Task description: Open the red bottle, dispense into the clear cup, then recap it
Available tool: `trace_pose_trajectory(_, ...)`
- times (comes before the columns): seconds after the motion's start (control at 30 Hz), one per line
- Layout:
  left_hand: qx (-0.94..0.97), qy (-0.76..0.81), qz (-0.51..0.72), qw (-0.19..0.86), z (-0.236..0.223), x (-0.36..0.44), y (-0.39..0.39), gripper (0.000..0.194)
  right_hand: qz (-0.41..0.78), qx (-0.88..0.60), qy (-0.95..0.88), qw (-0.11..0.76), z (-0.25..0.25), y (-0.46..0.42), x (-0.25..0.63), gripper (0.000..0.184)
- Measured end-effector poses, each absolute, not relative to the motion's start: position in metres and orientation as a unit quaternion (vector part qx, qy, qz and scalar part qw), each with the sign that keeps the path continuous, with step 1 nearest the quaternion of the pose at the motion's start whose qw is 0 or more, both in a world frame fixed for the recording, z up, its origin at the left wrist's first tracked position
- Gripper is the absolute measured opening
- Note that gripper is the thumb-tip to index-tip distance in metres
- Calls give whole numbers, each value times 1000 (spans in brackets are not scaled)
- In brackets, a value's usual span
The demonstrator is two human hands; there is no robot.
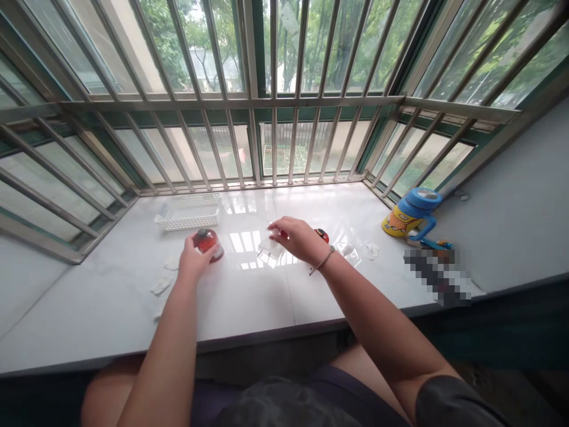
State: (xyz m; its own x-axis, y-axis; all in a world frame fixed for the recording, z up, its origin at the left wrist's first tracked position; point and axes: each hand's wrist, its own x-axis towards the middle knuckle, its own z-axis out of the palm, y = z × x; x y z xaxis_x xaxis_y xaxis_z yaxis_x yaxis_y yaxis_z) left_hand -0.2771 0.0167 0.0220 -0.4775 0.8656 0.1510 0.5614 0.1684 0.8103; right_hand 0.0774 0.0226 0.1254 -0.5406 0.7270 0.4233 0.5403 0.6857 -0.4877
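My left hand is wrapped round a red, rounded bottle with a dark top and a pale label, standing on the white ledge. Over the middle of the ledge, my right hand has its fingers curled down in a pinch. A bit of red shows beneath those fingers, too small to name. Right below them lies a clear plastic wrapper; whether the fingertips touch it I cannot tell. Partly hidden behind my right wrist is another red, round object with black on top.
A white perforated basket stands at the back left. White scraps lie near my left forearm. Right of my wrist are a clear packet and a crumpled white piece. A blue-and-yellow handled bottle stands far right. Metal bars close off the back.
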Motion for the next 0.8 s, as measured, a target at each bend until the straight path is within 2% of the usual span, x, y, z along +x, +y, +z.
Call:
trace_pose_trajectory(0.1,469,752,434,159,24,-287,11,97,176,-324,-891,265,95,6,61,17)
trace_pose_trajectory(0.2,472,730,490,67,30,-277,1,109,190,-297,-905,237,73,-8,51,17)
trace_pose_trajectory(0.3,513,659,550,-26,40,-248,-13,94,201,-285,-911,222,60,-16,48,18)
trace_pose_trajectory(0.37,548,608,574,-36,47,-222,-24,84,207,-282,-910,222,59,-21,50,20)
trace_pose_trajectory(0.5,640,534,551,22,57,-172,-48,66,176,-299,-896,277,69,-28,71,38)
trace_pose_trajectory(0.63,726,493,468,104,48,-142,-64,62,28,-473,-810,346,78,-25,113,44)
trace_pose_trajectory(0.73,753,491,401,175,34,-133,-71,61,-20,-611,-729,309,72,-18,145,64)
trace_pose_trajectory(0.8,743,509,377,216,25,-132,-74,57,8,-666,-693,274,64,-12,158,80)
